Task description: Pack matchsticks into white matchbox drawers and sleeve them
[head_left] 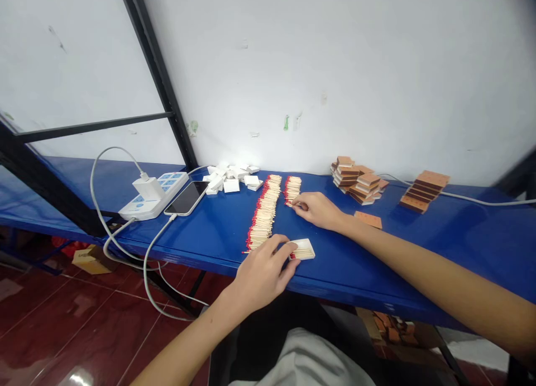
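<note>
My left hand (pixel 268 271) is closed on a small white matchbox tray (pixel 307 248) near the table's front edge. Several red-tipped matches lie inside it, partly hidden by my fingers. At the near end of a short row of matches (pixel 293 187), my right hand (pixel 315 208) has thumb and fingertips pinched on matchsticks; how many is hidden. A longer row of matches (pixel 264 213) runs from the back toward my left hand. A single brown matchbox sleeve (pixel 368 219) lies flat beside my right forearm.
White trays (pixel 231 185) are heaped at the back. Brown sleeves are stacked in one pile (pixel 360 182) and another farther right (pixel 427 189). A phone (pixel 187 198) on a cable lies by a power strip (pixel 170 185). The blue table (pixel 226 229) meets the wall; a black post (pixel 157 67) rises at left.
</note>
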### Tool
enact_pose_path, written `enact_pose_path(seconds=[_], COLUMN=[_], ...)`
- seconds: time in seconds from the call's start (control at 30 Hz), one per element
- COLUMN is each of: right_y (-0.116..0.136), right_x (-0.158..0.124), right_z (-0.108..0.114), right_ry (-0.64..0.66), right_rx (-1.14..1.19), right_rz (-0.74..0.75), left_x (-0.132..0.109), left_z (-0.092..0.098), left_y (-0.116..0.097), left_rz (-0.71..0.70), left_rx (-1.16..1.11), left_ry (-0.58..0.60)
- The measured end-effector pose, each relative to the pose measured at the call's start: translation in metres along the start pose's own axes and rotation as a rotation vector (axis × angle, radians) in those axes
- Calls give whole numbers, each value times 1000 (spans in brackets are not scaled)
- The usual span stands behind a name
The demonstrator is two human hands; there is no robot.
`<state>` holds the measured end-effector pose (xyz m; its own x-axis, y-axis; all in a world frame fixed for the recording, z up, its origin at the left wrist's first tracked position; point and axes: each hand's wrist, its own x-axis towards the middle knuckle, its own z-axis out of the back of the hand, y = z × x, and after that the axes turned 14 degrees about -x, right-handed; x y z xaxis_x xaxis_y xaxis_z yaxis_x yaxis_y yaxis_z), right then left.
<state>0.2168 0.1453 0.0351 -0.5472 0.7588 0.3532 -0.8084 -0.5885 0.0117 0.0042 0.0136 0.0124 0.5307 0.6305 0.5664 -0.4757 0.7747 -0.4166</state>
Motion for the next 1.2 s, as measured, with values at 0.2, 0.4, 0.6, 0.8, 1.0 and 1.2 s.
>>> enact_pose_path(seconds=[0.2, 0.4, 0.6, 0.8, 1.0, 1.2], right_y=[-4, -5, -1, -2, -7, -8], right_x=[-3, -9, -10, -9, -11, -12], right_z=[-3, 1, 2, 3, 12, 14], right_ry=[-21, 10, 36, 8, 97, 72], right_rx=[48, 118, 143, 126, 224, 232], right_rz=[2, -42, -80, -37, -45, -43], left_x=[-1, 0, 0, 0, -1, -2], left_z=[0, -1, 0, 1, 0, -1], left_y=[0, 2, 1, 2, 3, 4], left_rz=[13, 17, 22, 21, 33, 19], left_rx=[-9, -23, -21, -34, -41, -28], left_ry=[16, 13, 18, 28, 36, 21])
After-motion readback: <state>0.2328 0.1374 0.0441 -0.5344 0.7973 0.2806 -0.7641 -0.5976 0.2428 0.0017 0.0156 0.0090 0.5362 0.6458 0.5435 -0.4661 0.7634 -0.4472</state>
